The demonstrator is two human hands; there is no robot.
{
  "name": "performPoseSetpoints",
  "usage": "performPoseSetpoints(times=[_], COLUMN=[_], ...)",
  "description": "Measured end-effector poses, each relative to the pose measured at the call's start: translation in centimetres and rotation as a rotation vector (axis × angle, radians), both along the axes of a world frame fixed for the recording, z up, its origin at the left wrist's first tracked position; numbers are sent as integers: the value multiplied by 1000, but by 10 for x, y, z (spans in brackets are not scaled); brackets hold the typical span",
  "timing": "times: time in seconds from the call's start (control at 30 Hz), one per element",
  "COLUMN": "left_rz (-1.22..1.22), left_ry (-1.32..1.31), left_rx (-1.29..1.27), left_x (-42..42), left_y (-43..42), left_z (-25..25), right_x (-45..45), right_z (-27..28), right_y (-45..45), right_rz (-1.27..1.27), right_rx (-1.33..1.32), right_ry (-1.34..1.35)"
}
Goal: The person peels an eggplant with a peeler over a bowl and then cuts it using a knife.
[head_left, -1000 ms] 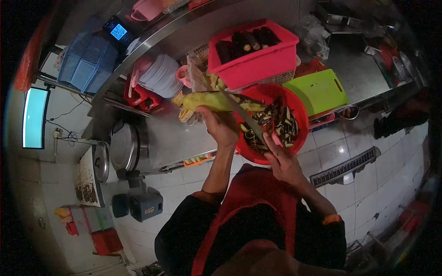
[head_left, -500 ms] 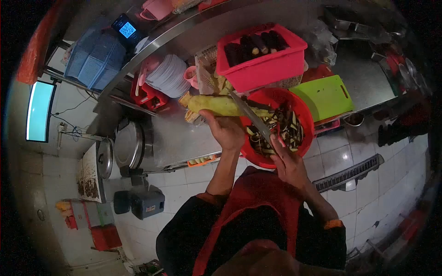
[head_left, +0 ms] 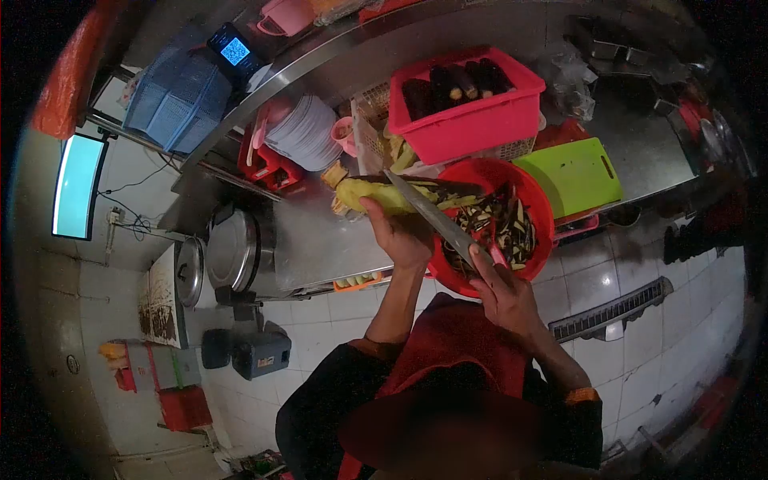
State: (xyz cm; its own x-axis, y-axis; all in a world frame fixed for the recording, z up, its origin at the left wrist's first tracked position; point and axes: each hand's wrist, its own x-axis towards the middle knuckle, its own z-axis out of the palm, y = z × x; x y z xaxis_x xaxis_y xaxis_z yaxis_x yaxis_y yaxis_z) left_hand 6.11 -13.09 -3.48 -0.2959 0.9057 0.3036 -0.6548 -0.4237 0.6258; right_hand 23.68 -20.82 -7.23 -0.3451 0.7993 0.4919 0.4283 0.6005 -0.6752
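Indoors, steel counter (head_left: 320,244) above pale floor tiles (head_left: 594,280); left hand (head_left: 406,238) around part-peeled eggplant (head_left: 372,194), right hand (head_left: 506,298) around knife (head_left: 434,214).

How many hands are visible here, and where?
2. The left hand, left of the red tub in view, holds a partly peeled vegetable; the right hand, at the tub's near side, grips a knife. Dark edges could hide others.

Knife (head_left: 433,213) across vegetable (head_left: 372,195) (cutting board (head_left: 572,178) right of basin (head_left: 545,210)).
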Motion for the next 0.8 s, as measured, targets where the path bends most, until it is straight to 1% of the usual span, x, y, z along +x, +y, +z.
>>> performPoseSetpoints(times=[0.1,0.13,0.2,0.27,0.33,0.37,0.43,0.53,0.57,0.63,0.73,0.77,0.8], left_rz=[71,72,9,26,44,51,57,68,54,47,46,42,36], left_ry=[-4,-4,25,12,0,-23,-49,-62,-87,-114,-118,-74,-30], left_rx=[-44,-44,45,38,30,16,2,-22,-65,-105,-89,-79,-71], left_x=[6,3,-4,-2,-2,-2,-3,-3,-5,-8,-12,-16,-16], left_y=[-2,-3,-2,-4,-5,-2,1,3,3,3,4,5,4], left_z=[-1,-3,-4,0,1,-2,-7,-11,-10,-5,-1,-4,0], right_x=[-3,-4,-4,-4,-7,-7,-7,-8,-8,-8,-1,-1,-1], right_z=[-3,-4,-2,0,3,3,0,-2,-3,-6,2,1,-1], right_y=[0,0,-2,-2,5,5,1,2,2,4,-1,-3,-7], right_rz=[-3,-5,16,34,-13,-11,4,17,20,-64,-7,-6,24], right_rx=[-18,-27,-27,-35,89,93,-49,-47,-47,-4,-28,-29,-25], right_ry=[6,7,6,3,46,46,37,42,41,124,89,87,-10])
